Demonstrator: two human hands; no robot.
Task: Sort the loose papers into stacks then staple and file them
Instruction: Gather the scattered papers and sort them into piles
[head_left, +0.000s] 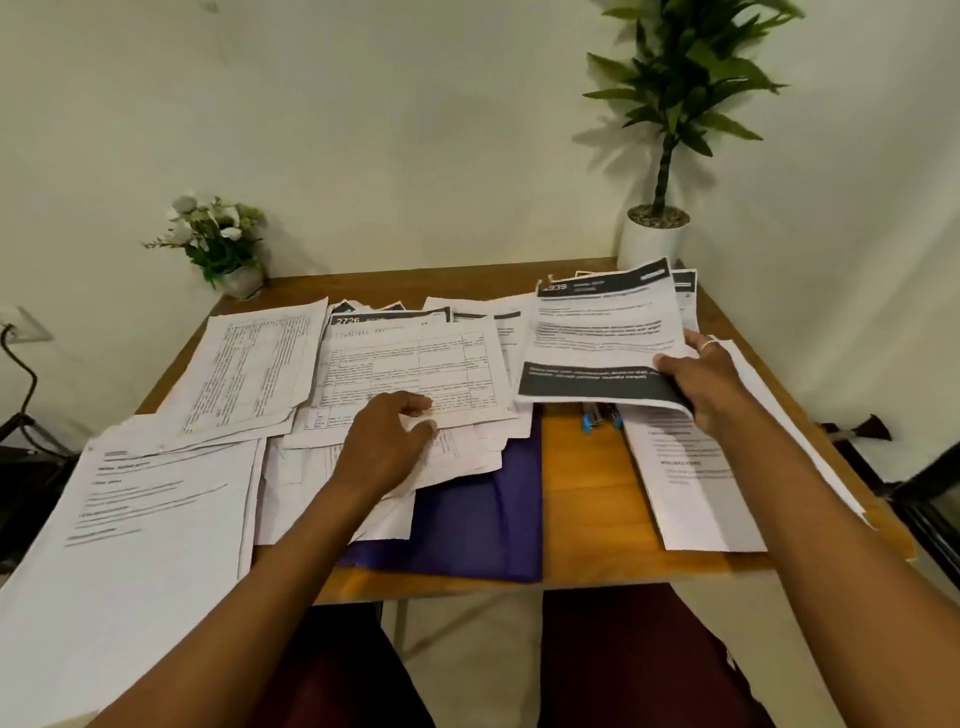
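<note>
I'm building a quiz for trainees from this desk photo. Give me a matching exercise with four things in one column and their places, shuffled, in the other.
Things
1. purple folder
2. black-banded sheet
3. gridded sheet
4. tall plant

Places
A. at the far right corner of the table
B. gripped by the right hand
C. at the near table edge, partly under loose papers
D. pinched at its near edge by the left hand

Pairs: 1-C, 2-B, 3-D, 4-A
</note>
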